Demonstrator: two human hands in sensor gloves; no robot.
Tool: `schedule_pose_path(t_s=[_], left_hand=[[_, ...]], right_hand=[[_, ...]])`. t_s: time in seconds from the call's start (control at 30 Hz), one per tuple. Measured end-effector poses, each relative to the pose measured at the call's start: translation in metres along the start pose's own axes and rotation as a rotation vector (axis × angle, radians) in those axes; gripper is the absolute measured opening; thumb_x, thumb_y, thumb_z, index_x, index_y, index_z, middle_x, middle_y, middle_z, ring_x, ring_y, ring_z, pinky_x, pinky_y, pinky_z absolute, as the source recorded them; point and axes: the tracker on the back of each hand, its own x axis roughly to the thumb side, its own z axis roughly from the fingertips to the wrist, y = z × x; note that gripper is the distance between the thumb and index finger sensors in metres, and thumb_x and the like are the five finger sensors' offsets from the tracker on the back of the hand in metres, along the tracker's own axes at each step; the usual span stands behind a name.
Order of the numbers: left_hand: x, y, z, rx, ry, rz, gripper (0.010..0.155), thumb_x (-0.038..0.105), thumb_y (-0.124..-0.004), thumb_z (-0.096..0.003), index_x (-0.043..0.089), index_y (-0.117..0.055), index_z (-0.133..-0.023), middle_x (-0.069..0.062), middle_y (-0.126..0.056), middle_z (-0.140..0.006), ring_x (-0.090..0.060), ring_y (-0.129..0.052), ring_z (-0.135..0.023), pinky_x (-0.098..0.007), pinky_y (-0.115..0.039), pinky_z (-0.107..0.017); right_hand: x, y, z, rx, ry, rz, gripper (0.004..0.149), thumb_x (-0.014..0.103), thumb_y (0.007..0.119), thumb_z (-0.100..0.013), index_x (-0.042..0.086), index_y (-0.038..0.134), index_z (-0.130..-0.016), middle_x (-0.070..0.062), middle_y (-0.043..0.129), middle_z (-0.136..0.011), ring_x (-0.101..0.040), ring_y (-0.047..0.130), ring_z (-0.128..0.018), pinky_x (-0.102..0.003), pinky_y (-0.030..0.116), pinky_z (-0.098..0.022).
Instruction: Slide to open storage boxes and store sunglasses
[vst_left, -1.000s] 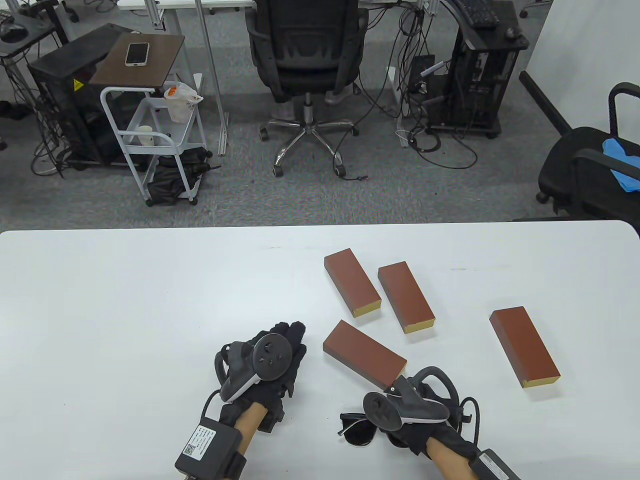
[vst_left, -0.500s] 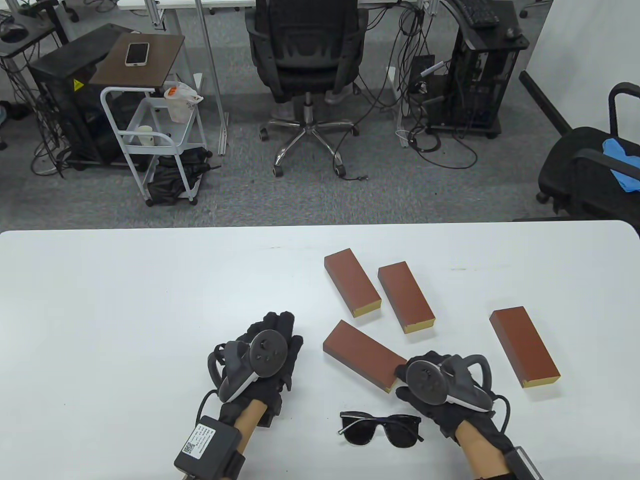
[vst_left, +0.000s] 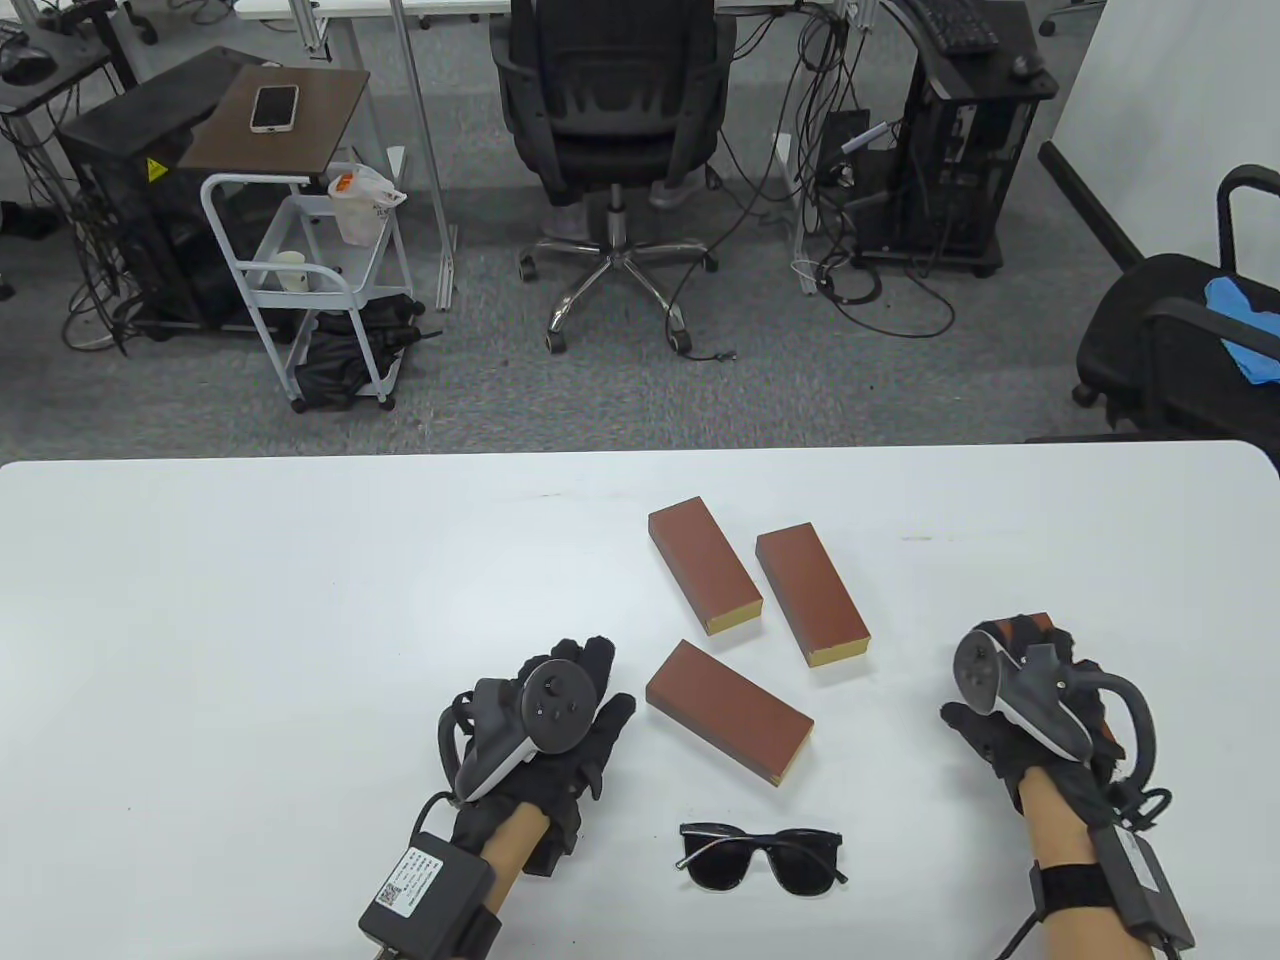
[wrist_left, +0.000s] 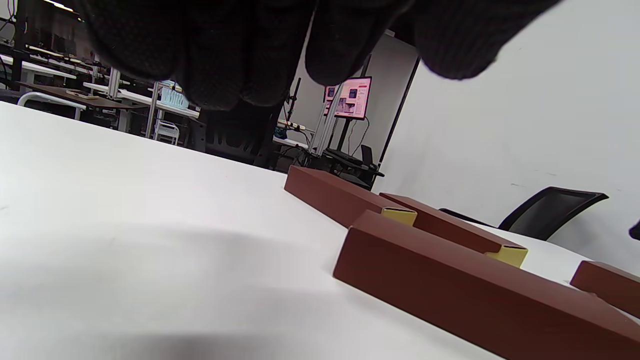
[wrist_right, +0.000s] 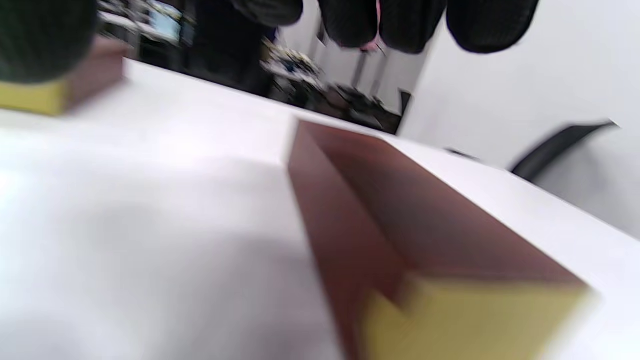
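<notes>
Black sunglasses (vst_left: 762, 855) lie unfolded near the table's front edge, with no hand on them. Several closed red-brown storage boxes with yellow ends lie on the white table (vst_left: 250, 620): two side by side (vst_left: 705, 565) (vst_left: 812, 595) and one nearer me (vst_left: 728, 710). My right hand (vst_left: 1010, 650) hovers over the far-right box (vst_left: 1032, 628) and hides most of it. In the right wrist view that box (wrist_right: 425, 220) lies under the fingers (wrist_right: 400, 25), which hang above it without gripping. My left hand (vst_left: 590, 680) sits open, left of the near box (wrist_left: 475, 290), holding nothing.
The table's far edge runs across the middle of the table view. Beyond it on the floor stand an office chair (vst_left: 615, 110), a white cart (vst_left: 300, 270) and a computer tower (vst_left: 950, 150). Another black chair (vst_left: 1180, 340) stands at the right.
My right hand has left the sunglasses on the table and moved right and away from me, past the near box, to above the far-right box. The left hand shifted only slightly.
</notes>
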Motion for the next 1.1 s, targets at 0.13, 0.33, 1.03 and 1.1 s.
schedule_pose_path(t_s=[0.13, 0.33, 1.03, 1.1], left_hand=[[0.001, -0.001, 0.000, 0.010, -0.005, -0.003, 0.068, 0.059, -0.071, -0.0438, 0.030, -0.067, -0.105, -0.009, -0.074, -0.108, -0.037, -0.080, -0.094, -0.059, -0.070, -0.063], [0.002, -0.002, 0.001, 0.015, -0.003, -0.011, 0.068, 0.059, -0.071, -0.0436, 0.030, -0.068, -0.105, -0.009, -0.075, -0.107, -0.037, -0.080, -0.093, -0.058, -0.071, -0.062], [-0.006, 0.000, 0.003, 0.099, -0.012, 0.052, 0.069, 0.063, -0.072, -0.0416, 0.031, -0.071, -0.103, -0.005, -0.079, -0.104, -0.034, -0.085, -0.088, -0.055, -0.074, -0.058], [-0.003, 0.001, 0.004, 0.110, -0.042, 0.061, 0.070, 0.065, -0.072, -0.0406, 0.032, -0.070, -0.103, -0.005, -0.079, -0.104, -0.034, -0.085, -0.088, -0.055, -0.074, -0.058]], right_hand=[[-0.030, 0.021, -0.009, 0.078, 0.125, -0.102, 0.094, 0.076, 0.076, -0.018, 0.042, 0.035, -0.095, -0.005, 0.035, -0.111, -0.038, 0.047, -0.101, -0.059, 0.055, -0.069], [-0.046, 0.042, -0.014, 0.178, 0.208, -0.103, 0.096, 0.082, 0.071, -0.018, 0.046, 0.026, -0.094, -0.007, 0.032, -0.111, -0.040, 0.049, -0.101, -0.059, 0.056, -0.069], [-0.040, 0.052, -0.015, 0.235, 0.104, -0.266, 0.082, 0.059, 0.076, -0.029, 0.041, 0.028, -0.093, -0.017, 0.051, -0.099, -0.039, 0.070, -0.079, -0.054, 0.066, -0.062], [-0.035, 0.041, -0.013, 0.209, 0.055, -0.307, 0.082, 0.058, 0.078, -0.029, 0.042, 0.029, -0.093, -0.016, 0.050, -0.100, -0.040, 0.068, -0.080, -0.055, 0.064, -0.063]])
